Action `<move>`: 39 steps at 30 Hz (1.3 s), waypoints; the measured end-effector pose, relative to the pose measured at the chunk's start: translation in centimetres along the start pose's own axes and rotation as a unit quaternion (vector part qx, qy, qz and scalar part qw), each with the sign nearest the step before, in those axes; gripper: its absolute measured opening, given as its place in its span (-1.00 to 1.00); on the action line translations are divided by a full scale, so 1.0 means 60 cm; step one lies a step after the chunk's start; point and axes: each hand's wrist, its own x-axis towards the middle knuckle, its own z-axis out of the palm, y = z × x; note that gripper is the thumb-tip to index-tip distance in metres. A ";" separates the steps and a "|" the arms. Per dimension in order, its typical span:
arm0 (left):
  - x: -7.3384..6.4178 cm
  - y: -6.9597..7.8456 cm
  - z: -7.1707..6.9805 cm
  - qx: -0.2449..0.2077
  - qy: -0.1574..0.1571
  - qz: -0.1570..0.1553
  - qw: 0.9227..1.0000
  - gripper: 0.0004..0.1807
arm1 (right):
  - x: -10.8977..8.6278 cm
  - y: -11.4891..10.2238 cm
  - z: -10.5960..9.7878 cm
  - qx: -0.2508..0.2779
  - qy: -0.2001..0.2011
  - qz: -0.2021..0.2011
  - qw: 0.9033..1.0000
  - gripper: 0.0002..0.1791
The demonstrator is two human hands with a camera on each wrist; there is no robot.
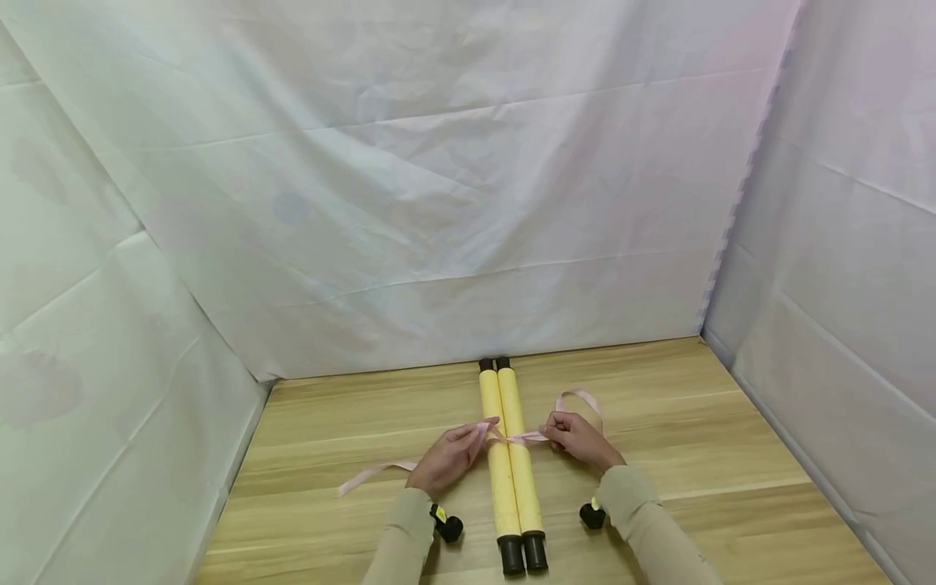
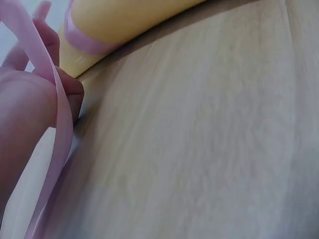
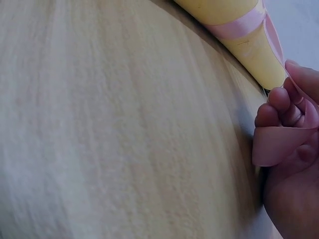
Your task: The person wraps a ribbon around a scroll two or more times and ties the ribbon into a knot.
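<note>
Two yellow rods (image 1: 502, 491) with black end caps (image 1: 536, 552) lie side by side, pointing away from me. A pink ribbon (image 1: 528, 437) wraps around them near mid-length and crosses on top. On the left, my left hand (image 1: 444, 459) holds one end of the ribbon, which runs over the palm in the left wrist view and trails down past the wrist. To the right of the rods, my right hand (image 1: 579, 440) pinches the other end between thumb and fingers. The slack ribbon (image 3: 279, 144) curves across that palm in the right wrist view.
A wood-grain table (image 1: 329, 455) carries the rods. White sheeting (image 1: 439, 203) hangs behind it and along both sides. The ribbon's left tail (image 1: 366, 474) lies toward the table's left, and a loop (image 1: 583, 395) rises beyond my right hand. Small black devices (image 1: 448, 526) sit at both wrists.
</note>
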 end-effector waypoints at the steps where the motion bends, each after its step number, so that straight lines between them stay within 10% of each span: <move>1: 0.001 0.000 0.001 -0.006 -0.001 -0.002 1.000 -0.48 | 0.000 0.000 0.001 0.002 -0.001 0.000 1.000 -0.62; 8: 0.010 0.000 0.007 -0.015 0.015 -0.020 1.000 -0.43 | 0.000 -0.002 0.005 0.004 -0.004 -0.012 1.000 -0.63; 24: 0.024 -0.018 0.021 0.137 0.097 -0.013 0.986 -0.48 | 0.000 0.005 0.004 -0.010 0.005 -0.021 1.000 -0.63; 39: 0.020 -0.024 0.024 0.103 0.110 -0.010 0.988 -0.48 | -0.002 0.006 0.006 -0.016 0.016 -0.028 0.999 -0.65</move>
